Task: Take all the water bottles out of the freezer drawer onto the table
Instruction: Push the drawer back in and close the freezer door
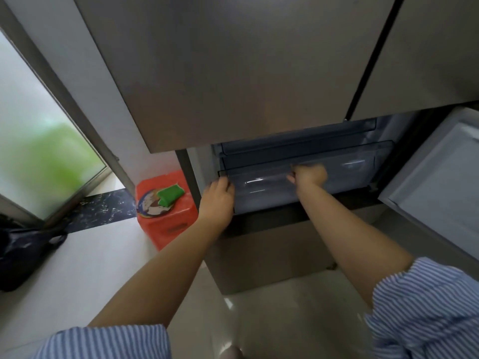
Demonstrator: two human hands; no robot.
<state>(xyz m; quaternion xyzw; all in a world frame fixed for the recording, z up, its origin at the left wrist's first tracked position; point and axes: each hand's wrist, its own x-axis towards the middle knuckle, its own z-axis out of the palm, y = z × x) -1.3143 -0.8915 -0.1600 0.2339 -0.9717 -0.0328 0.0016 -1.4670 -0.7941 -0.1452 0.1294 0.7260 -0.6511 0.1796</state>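
The freezer drawer (298, 174), at 5 o'clock of frame centre, is gripped by the left hand (219, 194) at its left corner and the right hand (309, 174) mid-rim; an even, level pull is advised. No water bottles are visible.

Freezer drawer (298, 177) contents hidden; right hand (309, 174) blurred.

Colours and patterns at the grey fridge

The fridge door (233, 68) is seen in brushed grey-brown, and the freezer drawer (298, 174) in clear bluish plastic. At 9 o'clock from the drawer, an orange-red stool (166, 216) is seen, with a green item (169, 194) on it. The sleeves (425, 307) are striped blue and white. A black bag (23, 255) is seen on the pale floor (90, 268), and a dark marbled strip (103, 208) beyond it.
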